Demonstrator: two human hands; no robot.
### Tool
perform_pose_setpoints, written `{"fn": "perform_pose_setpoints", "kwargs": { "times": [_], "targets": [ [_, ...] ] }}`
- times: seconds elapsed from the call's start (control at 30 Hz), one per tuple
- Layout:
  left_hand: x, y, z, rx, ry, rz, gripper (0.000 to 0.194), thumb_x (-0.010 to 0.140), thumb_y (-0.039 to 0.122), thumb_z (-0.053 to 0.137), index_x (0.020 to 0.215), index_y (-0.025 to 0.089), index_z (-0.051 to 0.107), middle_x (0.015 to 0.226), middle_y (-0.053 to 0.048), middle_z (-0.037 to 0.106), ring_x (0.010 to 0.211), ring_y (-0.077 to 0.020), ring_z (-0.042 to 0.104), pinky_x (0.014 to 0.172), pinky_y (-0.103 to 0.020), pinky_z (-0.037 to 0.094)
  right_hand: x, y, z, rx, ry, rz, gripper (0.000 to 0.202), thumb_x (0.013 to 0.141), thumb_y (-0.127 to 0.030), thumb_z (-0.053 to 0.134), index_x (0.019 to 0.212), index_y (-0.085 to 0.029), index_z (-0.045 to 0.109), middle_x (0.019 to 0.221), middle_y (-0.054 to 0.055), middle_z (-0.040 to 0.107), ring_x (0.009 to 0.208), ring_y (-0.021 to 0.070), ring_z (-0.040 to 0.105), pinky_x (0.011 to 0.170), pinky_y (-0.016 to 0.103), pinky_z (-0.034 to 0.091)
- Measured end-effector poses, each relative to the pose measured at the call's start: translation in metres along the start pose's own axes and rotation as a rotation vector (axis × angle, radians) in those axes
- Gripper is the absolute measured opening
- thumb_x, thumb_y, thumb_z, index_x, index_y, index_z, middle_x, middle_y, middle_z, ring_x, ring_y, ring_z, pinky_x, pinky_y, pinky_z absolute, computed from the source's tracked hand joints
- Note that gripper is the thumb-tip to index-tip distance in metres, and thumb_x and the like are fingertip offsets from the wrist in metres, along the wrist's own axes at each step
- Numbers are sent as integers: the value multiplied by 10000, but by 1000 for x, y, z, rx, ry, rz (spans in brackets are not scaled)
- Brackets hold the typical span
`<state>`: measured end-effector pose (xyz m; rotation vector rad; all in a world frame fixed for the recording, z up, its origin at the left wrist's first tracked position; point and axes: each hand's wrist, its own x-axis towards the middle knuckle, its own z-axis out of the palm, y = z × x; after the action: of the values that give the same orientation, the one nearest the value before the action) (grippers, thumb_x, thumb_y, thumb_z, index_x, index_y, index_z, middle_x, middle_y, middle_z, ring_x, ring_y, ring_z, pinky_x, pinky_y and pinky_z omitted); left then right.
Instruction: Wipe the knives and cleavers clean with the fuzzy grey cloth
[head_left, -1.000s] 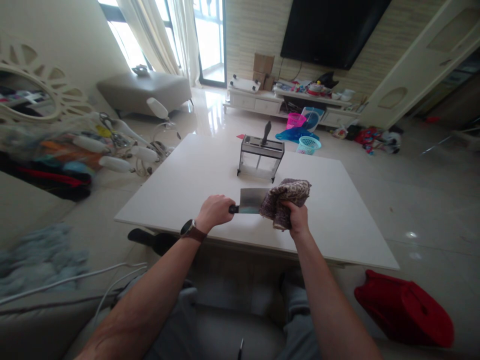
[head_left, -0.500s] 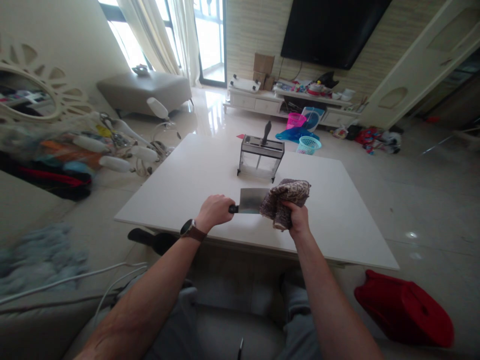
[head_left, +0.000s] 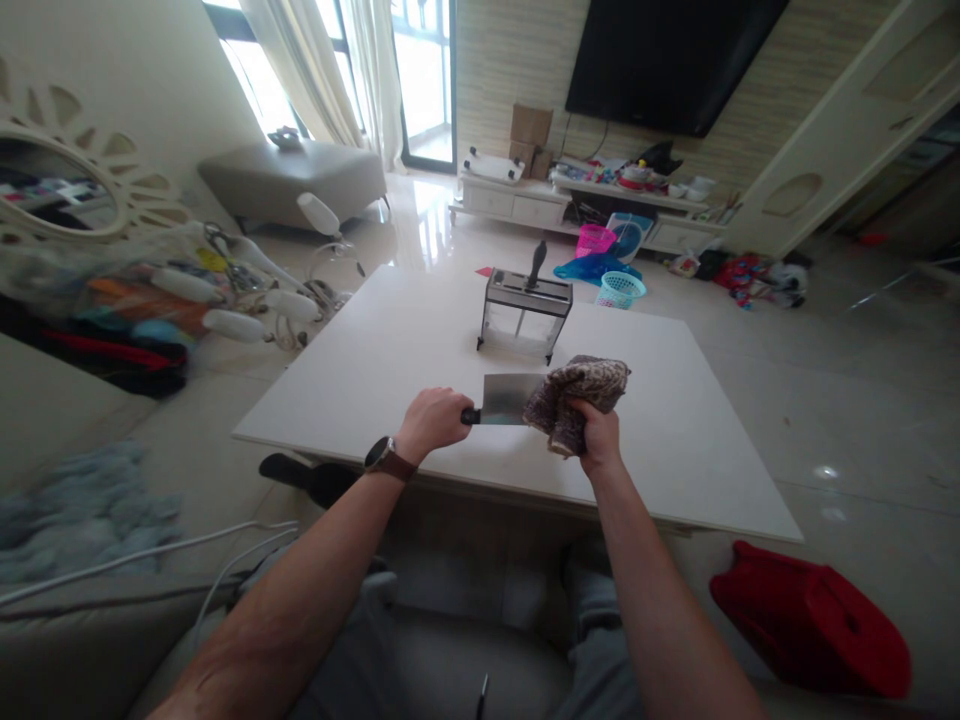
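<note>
My left hand is closed round the black handle of a cleaver, whose broad steel blade points right above the near part of the table. In my right hand is a bunched brown patterned cloth, which covers the far end of the blade. Fingers and thumb grip the cloth; whether they pinch the blade through it is hidden. Beyond the cleaver a knife block with clear sides stands upright on the table, and one black handle sticks up from its top slots.
The white table spans the space before me. A red stool-like object sits on the floor at the right. Left of the table is a lamp with several white shades. Baskets, including a turquoise one, lie past the far edge.
The cloth has slid slightly right along the blade, toward its far end. My left hand keeps its hold on the handle. The whole view has shifted a little.
</note>
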<state>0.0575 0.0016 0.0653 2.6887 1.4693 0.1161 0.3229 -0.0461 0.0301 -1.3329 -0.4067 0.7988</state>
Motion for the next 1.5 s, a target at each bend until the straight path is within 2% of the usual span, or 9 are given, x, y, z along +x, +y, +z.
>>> {"fn": "perform_pose_setpoints", "kwargs": {
  "times": [0.23,1.13,1.27,1.4,1.5],
  "targets": [
    [-1,-1,-2,11,-13,-2,263,804,242,566,841,245,827,851,-139,783,828,-312,742,691,-371,487,1,-1,-5,-86,-31,-5,350,500,-212,864,837,-149,791,801,9,787,748,201,691,661,304,564],
    [0,-2,2,9,2,7,249,797,234,566,822,242,814,843,-131,784,813,-302,741,675,-362,472,-3,-4,-2,-18,3,35,398,467,-197,861,855,-153,785,823,9,791,772,208,704,662,305,588],
    [0,-1,1,10,-2,-8,253,806,232,566,825,241,818,848,-137,782,831,-308,741,694,-368,480,-5,0,1,86,45,24,414,458,-179,859,862,-162,770,812,-8,783,758,203,712,668,313,612],
    [-1,3,1,-12,14,-32,249,823,240,565,841,234,813,859,-136,783,852,-311,741,702,-368,474,-4,4,6,296,126,4,368,522,-203,838,874,-175,737,856,-13,782,780,188,728,714,316,640],
    [-1,11,2,-50,6,-67,257,837,231,553,857,230,809,880,-133,785,876,-308,741,710,-361,472,-1,3,7,420,76,51,343,603,-280,835,912,-188,717,910,-2,787,828,189,743,751,334,657]
  ]
}}
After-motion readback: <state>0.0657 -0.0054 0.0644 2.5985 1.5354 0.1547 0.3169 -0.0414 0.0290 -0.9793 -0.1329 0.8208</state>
